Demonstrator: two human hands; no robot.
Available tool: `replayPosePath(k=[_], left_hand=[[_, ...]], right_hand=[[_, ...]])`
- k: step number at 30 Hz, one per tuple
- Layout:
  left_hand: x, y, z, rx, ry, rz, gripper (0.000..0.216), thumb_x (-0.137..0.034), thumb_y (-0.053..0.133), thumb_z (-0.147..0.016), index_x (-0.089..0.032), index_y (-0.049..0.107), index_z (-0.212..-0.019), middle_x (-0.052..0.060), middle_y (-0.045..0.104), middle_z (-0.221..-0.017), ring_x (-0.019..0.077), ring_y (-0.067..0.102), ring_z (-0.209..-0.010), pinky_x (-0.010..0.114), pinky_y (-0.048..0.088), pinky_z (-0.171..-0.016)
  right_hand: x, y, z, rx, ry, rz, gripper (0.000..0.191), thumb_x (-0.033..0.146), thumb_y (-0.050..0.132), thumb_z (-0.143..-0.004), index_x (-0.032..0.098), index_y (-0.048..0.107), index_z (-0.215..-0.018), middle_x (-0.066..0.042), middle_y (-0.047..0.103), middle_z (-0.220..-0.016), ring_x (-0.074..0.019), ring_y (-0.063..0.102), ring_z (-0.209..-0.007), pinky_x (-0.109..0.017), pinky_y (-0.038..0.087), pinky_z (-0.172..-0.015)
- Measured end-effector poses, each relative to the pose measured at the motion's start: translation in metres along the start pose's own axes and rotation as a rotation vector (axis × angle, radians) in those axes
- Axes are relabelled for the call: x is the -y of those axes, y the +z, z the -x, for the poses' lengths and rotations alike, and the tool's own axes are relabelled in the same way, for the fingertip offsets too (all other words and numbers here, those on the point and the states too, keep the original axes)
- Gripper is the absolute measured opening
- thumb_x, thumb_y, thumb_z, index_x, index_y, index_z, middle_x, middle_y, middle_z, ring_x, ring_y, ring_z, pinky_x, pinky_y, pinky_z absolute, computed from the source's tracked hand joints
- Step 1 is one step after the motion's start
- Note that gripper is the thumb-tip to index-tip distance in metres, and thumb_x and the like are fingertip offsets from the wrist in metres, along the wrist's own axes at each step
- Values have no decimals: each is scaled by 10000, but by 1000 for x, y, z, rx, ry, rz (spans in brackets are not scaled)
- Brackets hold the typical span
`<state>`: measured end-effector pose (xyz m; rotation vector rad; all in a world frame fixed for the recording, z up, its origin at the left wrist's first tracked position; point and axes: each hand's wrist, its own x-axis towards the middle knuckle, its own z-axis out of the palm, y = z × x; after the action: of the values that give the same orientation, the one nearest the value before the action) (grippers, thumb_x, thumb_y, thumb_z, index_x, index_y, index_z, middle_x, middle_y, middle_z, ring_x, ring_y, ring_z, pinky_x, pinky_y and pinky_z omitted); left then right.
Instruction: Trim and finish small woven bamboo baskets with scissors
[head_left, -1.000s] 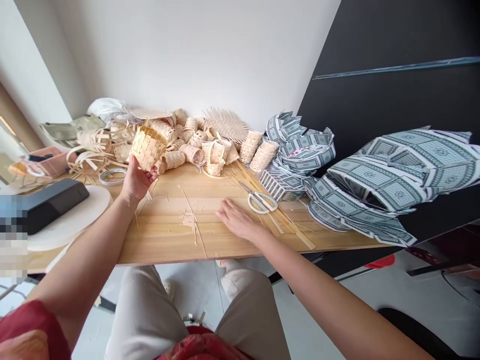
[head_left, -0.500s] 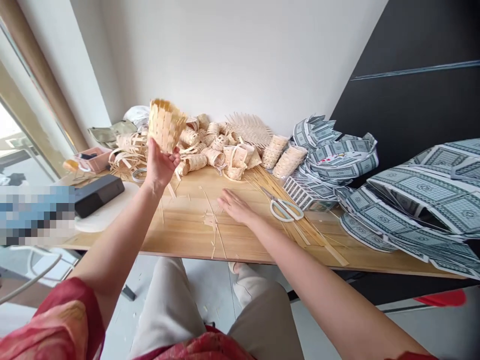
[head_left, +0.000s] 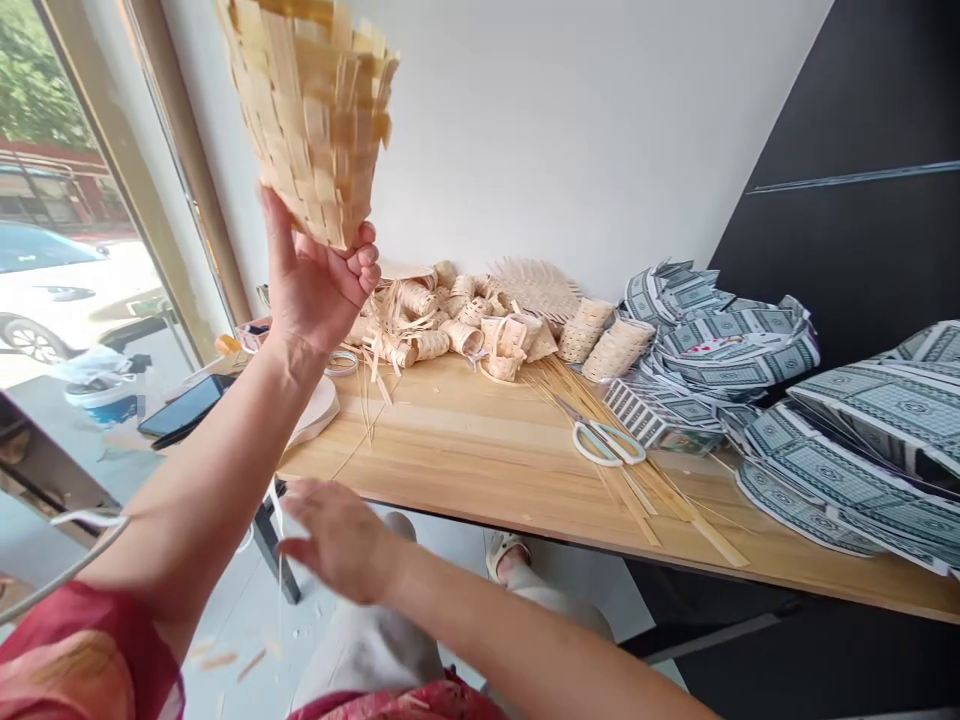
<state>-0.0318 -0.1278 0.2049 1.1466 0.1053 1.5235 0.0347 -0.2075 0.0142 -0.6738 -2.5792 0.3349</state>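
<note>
The left hand [head_left: 319, 290] holds one woven basket [head_left: 311, 130] raised above the table [head_left: 450, 430], mouth upward and slightly tilted; its rim is partly cut by the top of the view. The thumb presses one side, and the other fingers are curled at the base, so the basket is clamped low.

I judge it very light, springy in the wall and not much slippery – the loose strip ends at the rim look fragile, so the base or lower wall is the better place for holding. The right hand [head_left: 341, 540], blurred, is at the front edge of the table with its thumb apart from the fingers, and I see nothing in it; whether it touches the wood, I cannot tell.

On the table I count one pair of scissors [head_left: 609, 444], one small handled basket [head_left: 504, 348] and two woven cylinders [head_left: 616, 350] – the piled woven pieces [head_left: 427, 310] overlap too much for counting.
</note>
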Motion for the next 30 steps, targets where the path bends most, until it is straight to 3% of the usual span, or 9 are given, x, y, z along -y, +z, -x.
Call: replayPosePath(k=[2, 6, 15, 17, 20, 23, 25, 27, 30], left_hand=[[-11, -4, 6, -6, 21, -8, 715, -679, 70, -831, -156, 557, -802, 18, 564, -591, 82, 525, -469, 185, 433, -462], [-25, -20, 19, -57, 18, 3, 728, -712, 82, -805, -161, 557, -793, 22, 559, -602, 83, 516, -478, 185, 437, -466], [-23, -49, 30, -93, -1, -31, 730, -665, 56, -834, -157, 580, -850, 38, 524, -635, 98, 499, -524, 201, 451, -462], [-21, -56, 31, -106, -8, -32, 720, -670, 79, -833, -159, 585, -853, 37, 522, -642, 96, 497, -523, 204, 455, -468], [-18, -62, 29, -123, -32, -10, 694, -691, 134, -821, -166, 587, -851, 31, 519, -641, 91, 486, -508, 201, 451, -470], [-16, -61, 25, -112, -38, 1, 694, -689, 114, -821, -172, 577, -830, 30, 528, -633, 92, 487, -502, 204, 443, -465], [-19, -57, 24, -89, -29, -10, 719, -684, 69, -822, -169, 571, -832, 32, 540, -634, 95, 490, -499, 209, 440, -462], [-22, -51, 25, -87, -23, -22, 731, -685, 52, -820, -169, 568, -852, 33, 548, -633, 100, 494, -498, 213, 439, -464], [-27, -42, 29, -122, -37, -28, 700, -696, 98, -816, -178, 566, -861, 28, 544, -617, 99, 495, -492, 208, 437, -469]], right_hand=[[-31, -22, -3, 2, 195, 69, 316, 340, 460, -923, 146, 539, -1160, -84, 539, -1254, -164, 441, -1200, -273, 337, -1029], [-111, -57, -11, -12, 432, 166, 286, 171, 353, -940, 86, 574, -1099, -164, 567, -1156, -231, 497, -1126, -392, 376, -974], [-199, -70, -37, 81, 620, 238, 383, 372, 499, -909, 175, 495, -1238, -108, 444, -1337, -273, 424, -1213, -533, 317, -1009], [-196, -72, -27, 147, 604, 221, 390, 364, 448, -932, 153, 488, -1257, -130, 436, -1356, -276, 394, -1250, -530, 281, -1038], [-152, -61, -7, 229, 479, 178, 460, 352, 279, -975, 90, 439, -1319, -184, 363, -1408, -257, 297, -1322, -449, 235, -1088], [-86, -43, 10, 326, 197, 88, 548, 469, 387, -928, 125, 404, -1355, -116, 342, -1435, -187, 294, -1327, -309, 242, -1099], [-61, -39, 17, 351, 20, 35, 477, 481, 447, -903, 213, 485, -1297, -33, 404, -1409, -148, 308, -1318, -270, 208, -1110], [-66, -45, 19, 215, 34, 63, 421, 424, 408, -931, 180, 525, -1254, -73, 452, -1372, -179, 367, -1287, -311, 285, -1078], [-113, -59, 8, 114, 316, 178, 395, 333, 348, -954, 117, 526, -1233, -153, 474, -1331, -249, 387, -1269, -416, 304, -1056]])
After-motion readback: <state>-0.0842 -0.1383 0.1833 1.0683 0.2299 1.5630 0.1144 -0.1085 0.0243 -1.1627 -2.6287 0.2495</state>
